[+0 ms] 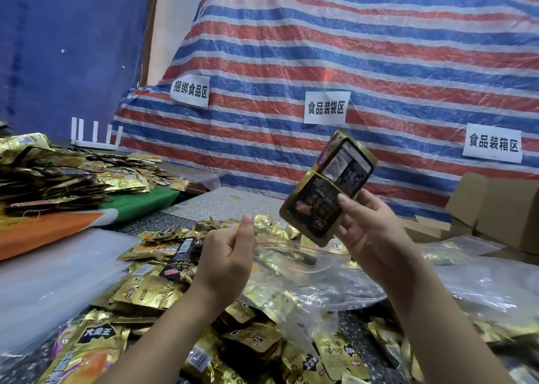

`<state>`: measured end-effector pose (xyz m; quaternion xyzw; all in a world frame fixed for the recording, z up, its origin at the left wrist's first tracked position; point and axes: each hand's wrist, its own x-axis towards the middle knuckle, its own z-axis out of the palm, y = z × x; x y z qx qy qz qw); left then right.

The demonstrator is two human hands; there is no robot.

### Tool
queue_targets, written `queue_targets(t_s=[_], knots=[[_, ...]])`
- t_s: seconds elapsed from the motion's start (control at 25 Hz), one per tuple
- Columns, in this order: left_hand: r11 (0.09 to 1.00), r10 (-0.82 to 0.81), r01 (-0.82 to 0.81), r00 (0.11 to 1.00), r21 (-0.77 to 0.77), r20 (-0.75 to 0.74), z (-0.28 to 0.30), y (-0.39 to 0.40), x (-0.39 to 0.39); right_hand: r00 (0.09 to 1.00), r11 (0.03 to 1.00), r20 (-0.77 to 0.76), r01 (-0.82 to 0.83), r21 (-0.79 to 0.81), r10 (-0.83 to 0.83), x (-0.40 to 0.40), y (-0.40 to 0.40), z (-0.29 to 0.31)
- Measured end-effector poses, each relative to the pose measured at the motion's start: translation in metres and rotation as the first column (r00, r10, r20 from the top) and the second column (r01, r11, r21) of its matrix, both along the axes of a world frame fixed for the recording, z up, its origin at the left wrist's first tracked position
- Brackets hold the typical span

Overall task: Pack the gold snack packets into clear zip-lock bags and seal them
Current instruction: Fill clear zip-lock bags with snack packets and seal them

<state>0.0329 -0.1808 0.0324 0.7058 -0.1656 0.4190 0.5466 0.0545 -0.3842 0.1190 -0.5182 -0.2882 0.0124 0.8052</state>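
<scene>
Facing striped tarp (320, 48) — packets (233, 340) littering table (221, 200)

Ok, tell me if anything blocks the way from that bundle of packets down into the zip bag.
Nothing visible does. The right hand holds the bundle just above the clear bag, whose mouth the left hand seems to pinch; whether it is open, I cannot tell.

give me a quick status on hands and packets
Right hand grips banded packet bundle, raised. Left hand pinches the zip-lock bag mouth. Nothing in the way.
</scene>
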Motion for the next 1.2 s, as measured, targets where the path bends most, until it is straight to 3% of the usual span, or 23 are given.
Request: queue_targets(t_s=[0.28,0.56,0.96,1.2], knots=[[0.999,-0.016,0.017,1.000,-0.052,0.018,0.0027,0.0000,-0.0017,0.989,0.973,0.145,0.048,-0.226,-0.015,-0.0045,0.0008,0.0024],[0.988,-0.039,0.039,0.999,-0.151,0.002,0.0052,0.0001,-0.0031,0.970,0.883,0.241,0.134,-0.450,-0.025,-0.0072,-0.0001,-0.0007],[0.994,0.004,0.001,0.999,-0.113,0.037,0.0073,-0.0022,-0.0064,0.950,0.713,0.310,0.237,-0.659,-0.030,-0.0032,0.0011,-0.0053],[0.972,-0.052,0.037,0.997,-0.233,-0.061,0.0051,-0.0001,0.0026,0.937,0.798,0.288,0.323,-0.509,-0.196,0.0021,-0.0024,-0.0032]])
